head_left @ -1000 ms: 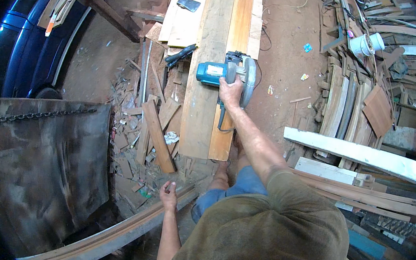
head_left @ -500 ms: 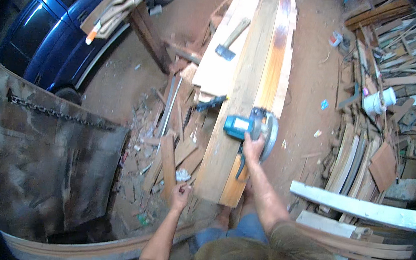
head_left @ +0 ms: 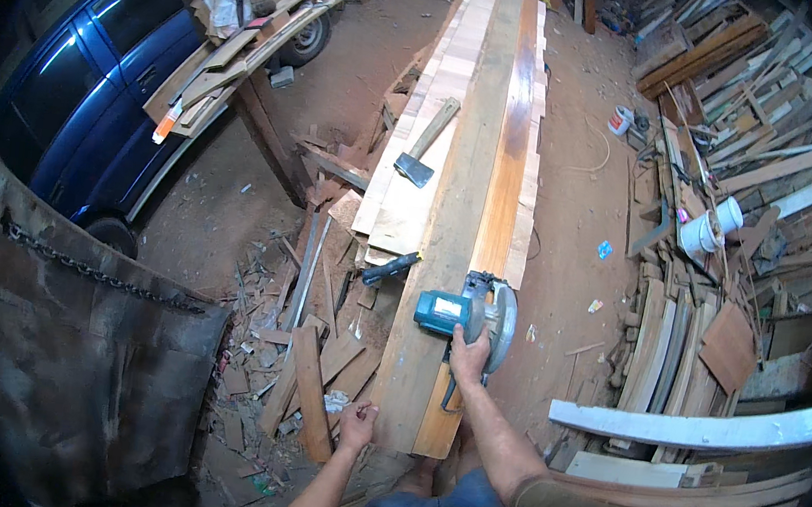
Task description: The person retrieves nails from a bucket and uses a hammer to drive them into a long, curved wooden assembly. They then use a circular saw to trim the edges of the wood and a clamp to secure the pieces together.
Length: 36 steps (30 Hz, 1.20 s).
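Observation:
A green circular saw (head_left: 443, 312) with a grey guard sits on the near part of long planks. My right hand (head_left: 470, 356) is closed round its handle. Under the saw run a greyish plank (head_left: 469, 162) and a narrower orange-brown plank (head_left: 496, 213), side by side. My left hand (head_left: 356, 426) is at the near left corner of the greyish plank, fingers curled together; whether they pinch anything is too small to tell. Farther up, a hammer (head_left: 416, 168) with a wooden handle lies on pale boards (head_left: 386, 208). A black and yellow tool (head_left: 391, 268) rests by their near end.
Wood offcuts (head_left: 313, 391) litter the ground at left, beside a dark metal sheet (head_left: 94, 341) with a chain. A blue vehicle (head_left: 79, 95) stands behind a plank-loaded support (head_left: 223, 70). Stacked timber (head_left: 666, 347), white buckets (head_left: 703, 233) and a white-painted beam (head_left: 692, 430) lie at right.
The view has tilted up, so the planks and saw appear lower and more of the far end shows. My left hand is slightly closer to the plank's corner. The right hand keeps its grip.

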Each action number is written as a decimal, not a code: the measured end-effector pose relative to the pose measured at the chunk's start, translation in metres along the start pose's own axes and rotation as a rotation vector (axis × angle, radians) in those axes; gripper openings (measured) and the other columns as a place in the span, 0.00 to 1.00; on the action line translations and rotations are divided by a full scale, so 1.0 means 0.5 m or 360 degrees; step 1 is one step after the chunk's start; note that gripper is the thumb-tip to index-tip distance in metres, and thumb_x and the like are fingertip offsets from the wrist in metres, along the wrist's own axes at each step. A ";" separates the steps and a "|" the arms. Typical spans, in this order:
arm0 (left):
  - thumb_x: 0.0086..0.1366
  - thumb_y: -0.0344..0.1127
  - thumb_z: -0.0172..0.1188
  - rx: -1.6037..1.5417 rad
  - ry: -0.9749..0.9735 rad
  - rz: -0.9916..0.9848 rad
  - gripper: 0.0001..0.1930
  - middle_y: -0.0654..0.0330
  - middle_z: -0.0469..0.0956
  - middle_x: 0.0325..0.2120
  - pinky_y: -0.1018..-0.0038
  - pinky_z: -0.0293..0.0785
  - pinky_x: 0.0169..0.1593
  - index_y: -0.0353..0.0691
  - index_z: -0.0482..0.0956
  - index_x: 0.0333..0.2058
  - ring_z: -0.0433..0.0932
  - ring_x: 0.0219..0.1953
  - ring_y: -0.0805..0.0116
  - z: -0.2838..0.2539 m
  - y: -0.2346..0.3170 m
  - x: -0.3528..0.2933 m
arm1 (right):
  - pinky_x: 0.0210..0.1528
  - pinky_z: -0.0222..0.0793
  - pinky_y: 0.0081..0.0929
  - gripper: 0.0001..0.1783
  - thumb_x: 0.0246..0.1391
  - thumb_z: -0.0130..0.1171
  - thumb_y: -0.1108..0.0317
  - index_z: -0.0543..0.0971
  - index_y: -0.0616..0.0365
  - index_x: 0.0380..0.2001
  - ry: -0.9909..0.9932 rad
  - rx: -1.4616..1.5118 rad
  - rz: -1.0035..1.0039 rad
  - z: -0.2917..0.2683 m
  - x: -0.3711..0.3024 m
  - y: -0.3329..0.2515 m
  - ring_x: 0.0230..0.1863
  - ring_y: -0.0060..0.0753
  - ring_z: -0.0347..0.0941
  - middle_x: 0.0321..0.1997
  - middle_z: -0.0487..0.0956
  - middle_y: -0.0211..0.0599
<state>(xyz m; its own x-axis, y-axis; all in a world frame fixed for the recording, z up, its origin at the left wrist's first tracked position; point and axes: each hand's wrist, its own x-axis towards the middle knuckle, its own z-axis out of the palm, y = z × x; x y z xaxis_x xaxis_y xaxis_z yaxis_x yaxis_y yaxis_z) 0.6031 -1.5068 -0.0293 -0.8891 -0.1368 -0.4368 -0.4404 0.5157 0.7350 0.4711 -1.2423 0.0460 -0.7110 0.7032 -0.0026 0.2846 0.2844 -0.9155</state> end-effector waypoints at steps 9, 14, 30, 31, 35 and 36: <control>0.64 0.41 0.65 0.0211 -0.0058 0.0355 0.22 0.47 0.76 0.47 0.66 0.74 0.54 0.31 0.78 0.51 0.78 0.48 0.53 0.022 0.097 0.016 | 0.47 0.75 0.43 0.28 0.55 0.65 0.60 0.73 0.68 0.53 -0.0032 -0.0024 0.0035 0.003 0.005 0.050 0.44 0.56 0.81 0.41 0.82 0.58; 0.66 0.38 0.63 0.0303 0.0002 0.1073 0.19 0.41 0.74 0.50 0.57 0.68 0.59 0.32 0.76 0.51 0.72 0.56 0.44 0.063 0.405 0.028 | 0.51 0.73 0.47 0.31 0.55 0.65 0.62 0.70 0.66 0.58 -0.0164 -0.0043 0.0110 -0.018 0.003 0.040 0.49 0.62 0.78 0.46 0.80 0.62; 0.65 0.39 0.67 -0.0403 0.0159 0.0283 0.22 0.51 0.81 0.42 0.68 0.73 0.52 0.29 0.76 0.51 0.78 0.46 0.65 0.355 0.554 0.099 | 0.45 0.79 0.32 0.20 0.59 0.65 0.59 0.81 0.68 0.43 -0.0847 -0.0038 0.0167 -0.348 0.521 0.110 0.40 0.35 0.83 0.39 0.85 0.48; 0.64 0.38 0.67 -0.0388 0.0175 0.0139 0.21 0.53 0.81 0.42 0.69 0.73 0.51 0.30 0.77 0.50 0.78 0.44 0.66 0.355 0.586 0.090 | 0.44 0.79 0.31 0.20 0.59 0.65 0.58 0.82 0.67 0.43 -0.0809 -0.0008 0.0145 -0.323 0.612 0.147 0.40 0.34 0.82 0.39 0.85 0.47; 0.61 0.35 0.70 -0.0295 0.0315 0.0011 0.19 0.57 0.84 0.39 0.70 0.75 0.50 0.29 0.81 0.47 0.80 0.43 0.68 0.362 0.584 0.103 | 0.36 0.76 0.26 0.24 0.59 0.66 0.55 0.80 0.67 0.46 -0.0836 0.0260 0.0292 -0.098 0.974 0.286 0.34 0.27 0.79 0.38 0.84 0.43; 0.60 0.33 0.71 -0.0400 0.0335 0.0040 0.18 0.56 0.84 0.37 0.69 0.76 0.48 0.28 0.82 0.46 0.81 0.40 0.68 0.370 0.583 0.109 | 0.31 0.73 0.22 0.24 0.60 0.65 0.54 0.81 0.66 0.46 -0.0820 0.0338 0.0273 -0.042 1.033 0.308 0.28 0.21 0.76 0.36 0.83 0.39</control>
<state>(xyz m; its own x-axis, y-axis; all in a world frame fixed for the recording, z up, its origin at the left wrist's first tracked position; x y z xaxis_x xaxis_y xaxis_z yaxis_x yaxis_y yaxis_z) 0.4494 -1.2076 0.0653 -0.8947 -0.3122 -0.3193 -0.4118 0.2999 0.8605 0.1610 -0.8217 -0.0879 -0.9023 0.3049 -0.3049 0.3262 0.0202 -0.9451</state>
